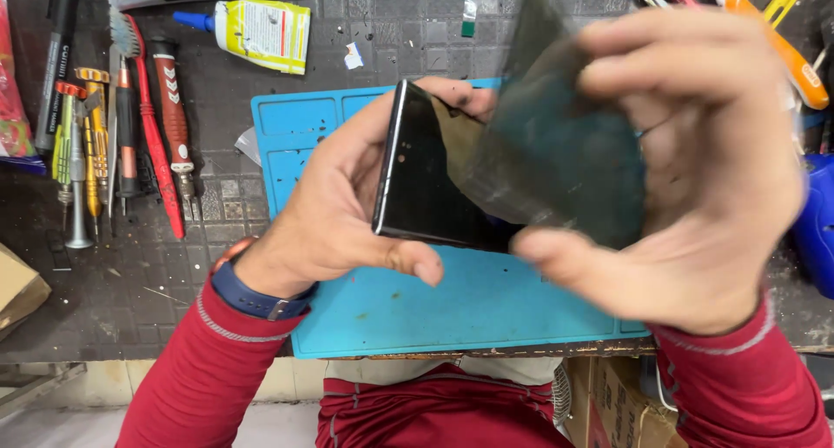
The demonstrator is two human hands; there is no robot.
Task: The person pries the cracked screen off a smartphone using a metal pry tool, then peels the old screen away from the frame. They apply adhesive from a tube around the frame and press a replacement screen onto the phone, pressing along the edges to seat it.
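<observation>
— Phone [426, 174] first: how does it look?

— It is a slim black slab with a glossy dark face and a thin pale edge down its left side. A few tiny specks dot the glass. It is tilted, held up above the blue work mat [469, 305], not lying on it.

— Who has it?

— The left hand [339, 213] grips it: the thumb presses along the lower edge, and the fingers curl behind the top, with one fingertip showing over the upper corner.

— And the other one?

— The right hand [695, 170] is blurred. Its thumb and fingers pinch a dark, see-through film sheet [556, 152] that overlaps the phone's right half. The sheet looks smoky green-grey and bends slightly; whether it is touching the glass, I cannot tell.

— What lies around?

— The mat sits on a dark, gridded tabletop [217, 109]. To the left is a row of screwdrivers [95, 144] with red, yellow and green handles, lying side by side. Behind them is a white-and-yellow glue tube [252, 31] with a blue nozzle. At the far right top is an orange-handled tool [782, 48], and at the right edge something blue [817, 226], cut off by the frame.

— Anything on the wrist?

— A blue watch band [248, 296] on the left one, below a red sleeve [191, 378].
</observation>
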